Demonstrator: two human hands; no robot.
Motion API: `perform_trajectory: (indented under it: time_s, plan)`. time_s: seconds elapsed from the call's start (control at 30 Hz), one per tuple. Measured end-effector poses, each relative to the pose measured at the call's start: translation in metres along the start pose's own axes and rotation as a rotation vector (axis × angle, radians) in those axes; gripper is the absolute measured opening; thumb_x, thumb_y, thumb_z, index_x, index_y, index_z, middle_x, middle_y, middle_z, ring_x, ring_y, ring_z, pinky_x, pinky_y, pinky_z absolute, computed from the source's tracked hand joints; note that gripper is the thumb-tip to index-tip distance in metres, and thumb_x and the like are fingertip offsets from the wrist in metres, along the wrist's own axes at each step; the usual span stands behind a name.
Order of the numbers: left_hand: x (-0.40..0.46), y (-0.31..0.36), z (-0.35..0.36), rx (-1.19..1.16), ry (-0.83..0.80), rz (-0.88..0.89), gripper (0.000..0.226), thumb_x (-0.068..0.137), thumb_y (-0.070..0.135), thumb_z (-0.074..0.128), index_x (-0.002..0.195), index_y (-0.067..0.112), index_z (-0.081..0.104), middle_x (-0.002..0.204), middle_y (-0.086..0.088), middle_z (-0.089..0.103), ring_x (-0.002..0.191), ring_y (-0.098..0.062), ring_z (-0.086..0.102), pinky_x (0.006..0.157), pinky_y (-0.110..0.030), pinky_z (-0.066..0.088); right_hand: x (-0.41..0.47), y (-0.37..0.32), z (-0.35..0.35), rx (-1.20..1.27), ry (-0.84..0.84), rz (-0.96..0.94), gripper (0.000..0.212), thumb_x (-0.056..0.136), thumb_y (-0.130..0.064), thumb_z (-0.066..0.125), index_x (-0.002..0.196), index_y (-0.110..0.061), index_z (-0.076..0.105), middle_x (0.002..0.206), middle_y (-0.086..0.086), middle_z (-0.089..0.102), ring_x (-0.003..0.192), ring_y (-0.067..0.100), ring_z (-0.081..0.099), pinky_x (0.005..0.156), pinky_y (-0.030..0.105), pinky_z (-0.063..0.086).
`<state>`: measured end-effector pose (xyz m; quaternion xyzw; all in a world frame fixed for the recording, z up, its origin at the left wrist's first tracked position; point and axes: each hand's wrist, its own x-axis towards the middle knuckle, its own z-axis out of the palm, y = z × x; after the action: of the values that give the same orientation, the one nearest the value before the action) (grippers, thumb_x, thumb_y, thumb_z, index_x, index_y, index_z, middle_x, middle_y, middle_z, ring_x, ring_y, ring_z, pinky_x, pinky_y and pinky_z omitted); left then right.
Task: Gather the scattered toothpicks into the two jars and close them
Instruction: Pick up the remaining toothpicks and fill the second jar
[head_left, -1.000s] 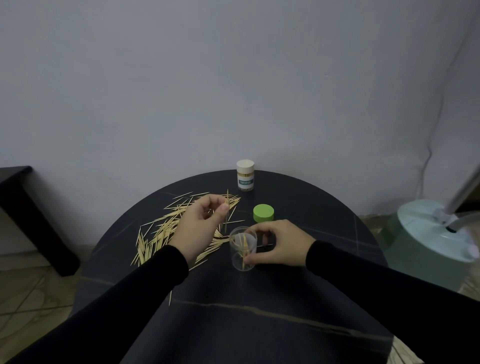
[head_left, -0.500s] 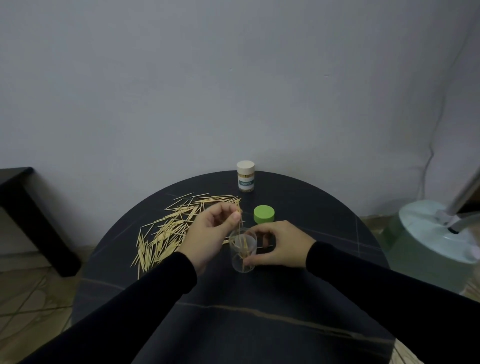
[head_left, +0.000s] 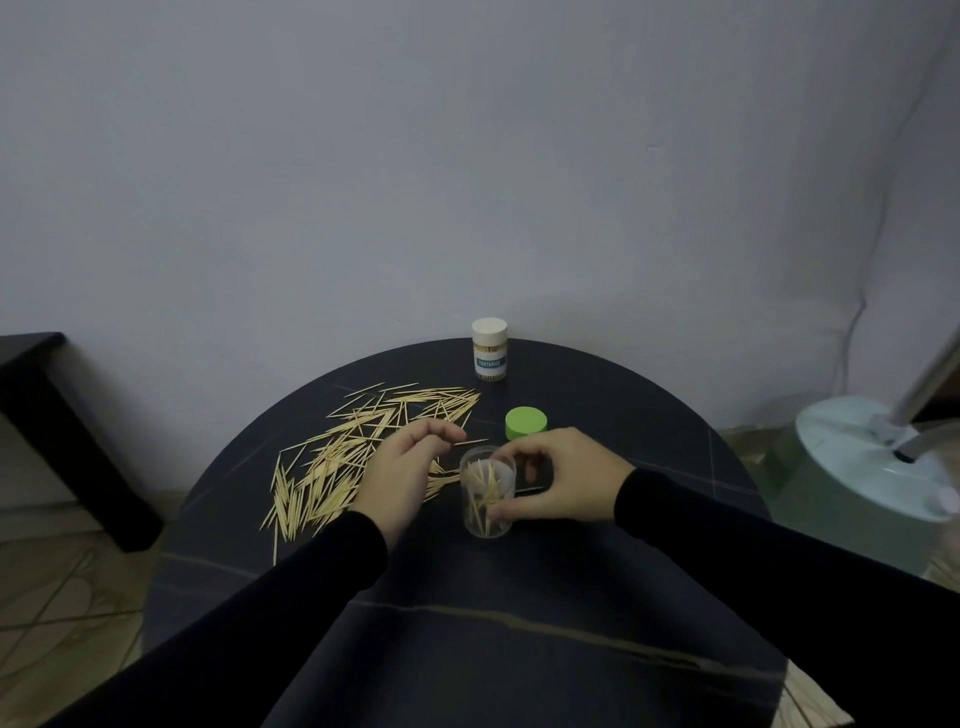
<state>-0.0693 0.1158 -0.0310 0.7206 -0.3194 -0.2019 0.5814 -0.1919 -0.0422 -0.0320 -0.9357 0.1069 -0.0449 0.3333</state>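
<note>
A clear open jar (head_left: 487, 512) stands on the round black table (head_left: 467, 623) with several toothpicks upright in it. My right hand (head_left: 563, 483) grips the jar from the right, thumb low and fingers at the rim. My left hand (head_left: 402, 470) hovers just left of the jar with curled fingers. Its fingertips are at the end of a single toothpick (head_left: 471, 442) lying on the table; whether they pinch it is unclear. A scattered pile of toothpicks (head_left: 358, 452) spreads to the left. The green lid (head_left: 525, 422) lies behind the jar. A second jar (head_left: 489, 352), with a white lid on, stands at the far edge.
A dark side table (head_left: 47, 415) stands on the tiled floor at the left. A pale green round base with a metal pole (head_left: 872, 467) sits on the floor to the right. A grey wall runs just behind the table.
My left hand carried toothpicks from the pile to the jar's mouth, and has now drawn back left and down to the table. The right hand and jar stayed put.
</note>
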Motion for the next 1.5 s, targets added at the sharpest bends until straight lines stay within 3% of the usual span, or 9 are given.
perform_trajectory:
  time_s: [0.2,0.33,0.47,0.6,0.9,1.03,1.13,1.3,1.5]
  plan:
    - [0.003,-0.033,0.010,0.623,-0.013,0.300,0.009,0.088,0.023,0.064,0.093,0.030,0.067,0.099,0.012,0.059,0.098,-0.006,0.053,0.094,-0.026,0.042,-0.005,0.011,-0.028,-0.083,0.183,0.037,0.047,0.070,-0.054,0.076,0.111,-0.033,0.064,0.094,-0.018,0.064,0.081,0.001,0.057,0.067,0.016,0.043]
    - [-0.006,-0.035,0.025,0.801,-0.116,0.450,0.024,0.088,0.044,0.062,0.108,0.034,0.069,0.104,0.014,0.056,0.101,-0.006,0.048,0.090,-0.023,0.041,-0.008,0.027,-0.035,-0.179,0.232,0.116,0.050,0.071,-0.056,0.074,0.112,-0.031,0.063,0.092,-0.018,0.062,0.079,0.001,0.056,0.072,0.021,0.043]
    - [-0.010,-0.033,0.043,0.955,-0.162,0.584,0.040,0.089,0.055,0.053,0.123,0.036,0.061,0.115,0.014,0.052,0.101,-0.008,0.045,0.085,-0.025,0.043,-0.012,0.031,-0.040,-0.225,0.244,0.140,0.044,0.074,-0.052,0.074,0.110,-0.029,0.063,0.081,-0.021,0.055,0.073,-0.002,0.052,0.064,0.017,0.035]
    - [-0.003,-0.034,0.053,0.982,-0.098,0.473,0.046,0.088,0.060,0.050,0.125,0.034,0.060,0.120,0.014,0.052,0.106,-0.009,0.044,0.087,-0.024,0.040,-0.012,0.030,-0.038,-0.272,0.270,0.150,0.044,0.076,-0.050,0.073,0.112,-0.027,0.063,0.075,-0.023,0.049,0.068,-0.005,0.046,0.072,0.022,0.033]
    - [0.016,-0.034,0.039,0.991,-0.084,0.435,0.017,0.092,0.041,0.055,0.097,0.032,0.068,0.112,0.011,0.055,0.101,-0.012,0.046,0.086,-0.023,0.039,-0.009,0.029,-0.031,-0.306,0.268,0.150,0.048,0.078,-0.053,0.070,0.117,-0.026,0.061,0.077,-0.022,0.048,0.067,-0.003,0.044,0.075,0.023,0.032]
    - [0.024,-0.035,0.039,1.024,-0.173,0.488,0.014,0.093,0.035,0.051,0.095,0.026,0.062,0.123,0.011,0.057,0.098,-0.012,0.046,0.087,-0.022,0.037,-0.009,0.030,-0.030,-0.330,0.310,0.187,0.046,0.078,-0.055,0.069,0.113,-0.026,0.062,0.085,-0.015,0.055,0.074,0.003,0.048,0.077,0.026,0.035]
    - [0.030,-0.031,0.036,0.982,-0.256,0.475,0.009,0.092,0.030,0.053,0.093,0.024,0.060,0.118,0.010,0.061,0.098,-0.011,0.047,0.091,-0.022,0.038,-0.009,0.033,-0.030,-0.336,0.319,0.212,0.044,0.078,-0.057,0.068,0.109,-0.027,0.061,0.083,-0.015,0.055,0.072,0.003,0.047,0.079,0.029,0.039]
    - [0.034,-0.027,0.027,1.010,-0.310,0.509,0.014,0.093,0.033,0.056,0.100,0.026,0.066,0.101,0.012,0.064,0.095,-0.008,0.048,0.086,-0.029,0.046,-0.008,0.037,-0.031,-0.338,0.314,0.211,0.043,0.079,-0.058,0.067,0.108,-0.028,0.060,0.079,-0.018,0.051,0.068,-0.001,0.044,0.078,0.027,0.037]
    - [0.030,-0.024,0.029,1.049,-0.331,0.516,0.030,0.097,0.038,0.049,0.123,0.030,0.060,0.116,0.011,0.061,0.104,-0.011,0.046,0.091,-0.028,0.043,-0.008,0.036,-0.030,-0.349,0.299,0.210,0.043,0.079,-0.057,0.066,0.110,-0.029,0.058,0.084,-0.016,0.054,0.070,0.001,0.046,0.079,0.028,0.039]
